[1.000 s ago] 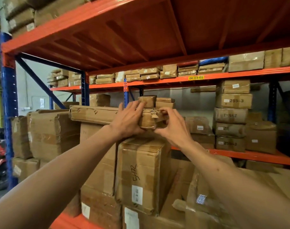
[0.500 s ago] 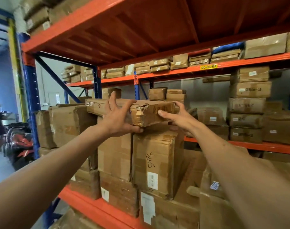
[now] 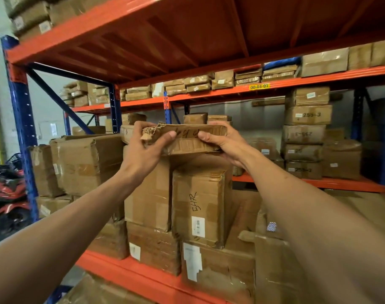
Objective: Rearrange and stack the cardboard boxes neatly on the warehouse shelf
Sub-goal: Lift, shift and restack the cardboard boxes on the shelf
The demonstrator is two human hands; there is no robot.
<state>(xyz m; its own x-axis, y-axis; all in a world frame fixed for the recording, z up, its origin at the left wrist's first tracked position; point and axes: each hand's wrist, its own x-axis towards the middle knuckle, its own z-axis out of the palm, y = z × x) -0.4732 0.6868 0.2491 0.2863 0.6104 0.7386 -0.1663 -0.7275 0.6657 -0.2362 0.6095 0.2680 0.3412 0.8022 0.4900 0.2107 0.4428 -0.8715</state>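
A long flat cardboard box (image 3: 187, 140) with a torn corner lies across the top of the stacked cartons at chest height. My left hand (image 3: 143, 150) grips its near torn end, thumb on the front face. My right hand (image 3: 222, 142) holds its right part from the front and underneath. Under it stands a tall taped carton (image 3: 198, 207) marked with handwriting and a barcode label, next to another tall carton (image 3: 147, 194). They rest on lower boxes on the orange shelf beam (image 3: 130, 270).
A big dented carton (image 3: 86, 163) sits to the left by the blue upright (image 3: 22, 128). A stack of labelled boxes (image 3: 305, 132) fills the rack behind at right. The orange deck above (image 3: 187, 29) hangs low overhead. A leaning box (image 3: 275, 260) stands at lower right.
The flat box has swung so its long face points at me. Both hands have shifted their hold along it; the view has moved slightly right and closer.
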